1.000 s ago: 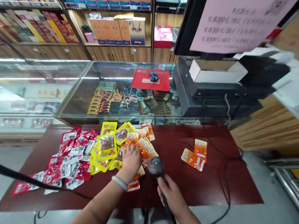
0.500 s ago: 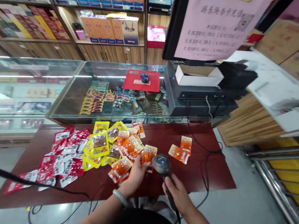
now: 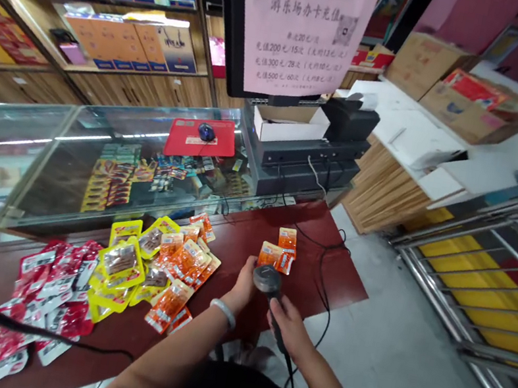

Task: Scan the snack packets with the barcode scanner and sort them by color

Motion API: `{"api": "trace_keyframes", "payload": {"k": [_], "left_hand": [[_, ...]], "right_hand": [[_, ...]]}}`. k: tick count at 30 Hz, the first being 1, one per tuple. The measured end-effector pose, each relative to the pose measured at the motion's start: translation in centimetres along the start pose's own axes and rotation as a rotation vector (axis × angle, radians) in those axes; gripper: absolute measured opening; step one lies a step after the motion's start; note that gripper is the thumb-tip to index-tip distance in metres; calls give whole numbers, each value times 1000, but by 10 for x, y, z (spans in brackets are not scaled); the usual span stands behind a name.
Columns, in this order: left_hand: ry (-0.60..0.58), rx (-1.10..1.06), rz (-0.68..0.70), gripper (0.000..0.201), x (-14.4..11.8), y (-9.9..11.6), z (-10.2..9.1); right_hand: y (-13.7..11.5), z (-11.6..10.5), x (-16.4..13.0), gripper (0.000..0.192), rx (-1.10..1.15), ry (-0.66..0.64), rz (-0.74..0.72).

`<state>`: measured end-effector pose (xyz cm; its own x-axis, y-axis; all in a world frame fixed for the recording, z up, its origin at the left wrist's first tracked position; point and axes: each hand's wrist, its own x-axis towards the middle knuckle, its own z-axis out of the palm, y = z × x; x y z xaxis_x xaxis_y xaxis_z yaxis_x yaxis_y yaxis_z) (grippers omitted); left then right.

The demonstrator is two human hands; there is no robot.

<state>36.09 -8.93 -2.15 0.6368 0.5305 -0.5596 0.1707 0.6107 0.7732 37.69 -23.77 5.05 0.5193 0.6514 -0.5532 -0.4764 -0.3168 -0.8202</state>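
**Orange packet under the scanner**

While the right hand (image 3: pixel 290 323) kept its fingers wrapped around the grip of the black barcode scanner (image 3: pixel 268 280), the left hand (image 3: pixel 243 285) reached forward over the dark red table (image 3: pixel 343 282). The scanner's round head sat just beside the left hand, its cable trailing back toward the person. The left hand's fingers were curled, and appeared to pinch the near edge of an orange snack packet (image 3: pixel 269 255), though the scanner head hid the exact grip. That packet lay touching a second orange packet (image 3: pixel 287 240), both well apart from the main heap. To the left, the orange pile (image 3: pixel 184 261) overlapped a yellow pile (image 3: pixel 122 263), with red packets (image 3: pixel 46 290) spread beyond. Behind the table stood a glass counter (image 3: pixel 91 178) bearing a red mouse mat (image 3: pixel 201 139).
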Motion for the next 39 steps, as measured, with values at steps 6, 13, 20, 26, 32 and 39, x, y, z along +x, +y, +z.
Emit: {"api": "trace_keyframes", "payload": {"k": [6,13,20,26,32,39], "left_hand": [[38,427,202,30,4,14,-15],[679,1361,260,61,-43,52,-149],[666,1597,53,58,-43,72,-200],[582,1621,102,51,-47,73,-212],[466,1517,231,34,-51,80,-228],[603,1432,411,31,-53,91,-231]], "right_hand": [[-12,-12,4,60,45,70,29],[2,22,22,55,-46,-101,82],[5,67,30,54,-102,-168,105],[4,76,31,54,-110,-141,98],[9,72,30,57,-81,-102,95],[12,55,28,57,-8,-52,81]]}}
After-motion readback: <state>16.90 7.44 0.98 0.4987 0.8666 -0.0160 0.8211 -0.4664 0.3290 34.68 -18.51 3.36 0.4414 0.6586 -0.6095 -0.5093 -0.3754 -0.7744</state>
